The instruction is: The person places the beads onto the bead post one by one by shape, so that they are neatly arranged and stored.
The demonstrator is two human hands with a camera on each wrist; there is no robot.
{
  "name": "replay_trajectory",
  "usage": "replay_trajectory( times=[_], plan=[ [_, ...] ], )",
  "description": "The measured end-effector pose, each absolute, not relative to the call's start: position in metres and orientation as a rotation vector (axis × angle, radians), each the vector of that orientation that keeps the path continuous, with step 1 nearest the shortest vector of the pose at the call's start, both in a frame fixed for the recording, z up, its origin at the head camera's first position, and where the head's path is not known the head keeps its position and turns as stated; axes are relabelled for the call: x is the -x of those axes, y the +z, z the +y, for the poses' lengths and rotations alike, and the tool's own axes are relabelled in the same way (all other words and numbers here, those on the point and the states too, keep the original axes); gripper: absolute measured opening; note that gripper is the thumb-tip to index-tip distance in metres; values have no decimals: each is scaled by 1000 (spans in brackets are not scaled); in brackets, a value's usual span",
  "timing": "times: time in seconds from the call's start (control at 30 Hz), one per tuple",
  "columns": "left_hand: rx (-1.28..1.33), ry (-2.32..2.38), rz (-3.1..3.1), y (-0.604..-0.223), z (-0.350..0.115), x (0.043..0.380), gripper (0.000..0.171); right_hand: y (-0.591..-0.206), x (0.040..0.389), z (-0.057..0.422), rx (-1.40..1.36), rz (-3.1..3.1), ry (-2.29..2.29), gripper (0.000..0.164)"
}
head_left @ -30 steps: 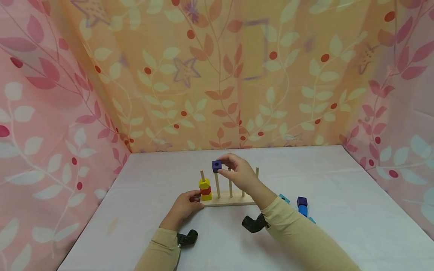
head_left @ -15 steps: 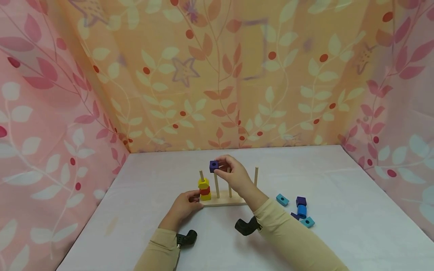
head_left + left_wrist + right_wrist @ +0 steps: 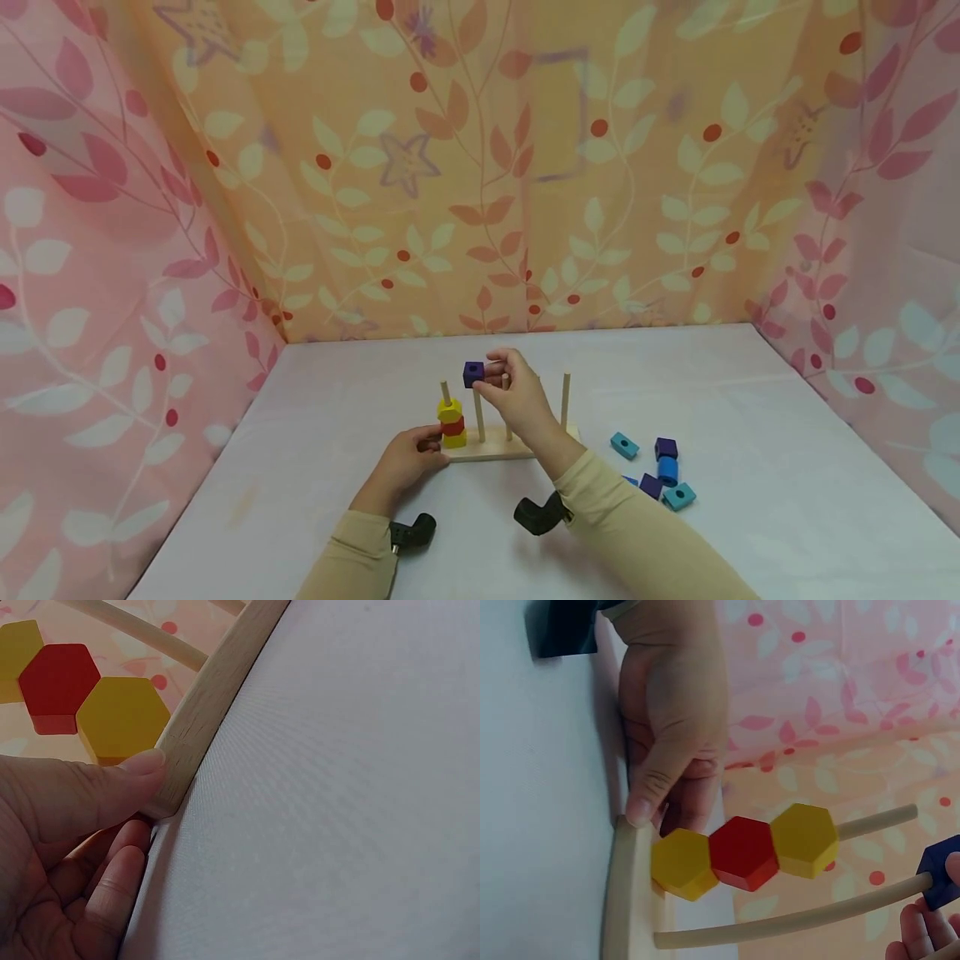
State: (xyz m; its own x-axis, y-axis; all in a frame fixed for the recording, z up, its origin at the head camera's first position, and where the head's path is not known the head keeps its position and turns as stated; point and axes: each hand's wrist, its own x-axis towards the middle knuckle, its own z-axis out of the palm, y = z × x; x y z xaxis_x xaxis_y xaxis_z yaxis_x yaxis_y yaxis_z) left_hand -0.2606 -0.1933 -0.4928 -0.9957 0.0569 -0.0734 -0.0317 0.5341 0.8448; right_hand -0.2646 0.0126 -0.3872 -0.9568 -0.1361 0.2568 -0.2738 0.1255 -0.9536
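Note:
A wooden peg stand (image 3: 487, 451) has several upright pegs. At its left end, my left hand (image 3: 407, 462) grips the base, thumb over the edge in the left wrist view. Its leftmost peg carries a yellow hexagonal block (image 3: 804, 836), a red hexagonal block (image 3: 742, 851) and another yellow block (image 3: 684, 862) at the bottom. My right hand (image 3: 521, 404) pinches a purple cube block (image 3: 473, 374) with a hole through it, at the top of the second peg (image 3: 795, 916). In the right wrist view that peg's tip meets the block's underside.
Right of the stand lie a teal block (image 3: 624, 445), a purple block (image 3: 666, 448), a blue block (image 3: 667, 472), another purple block (image 3: 651, 486) and a second teal block (image 3: 679, 497). A blue piece is partly hidden by the right sleeve (image 3: 622, 517). Patterned curtains (image 3: 405, 250) surround the table.
My right hand and forearm have shifted slightly left with the purple cube block, uncovering more of the loose blocks on the right. My left hand keeps its grip on the stand.

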Motion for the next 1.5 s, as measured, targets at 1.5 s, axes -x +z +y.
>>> replay_trajectory(
  times=[1.5],
  plan=[
    [-38, 1493, 2663, -495, -194, 260, 53, -469, 268, 11, -210, -2552, 1858, 28]
  ],
)
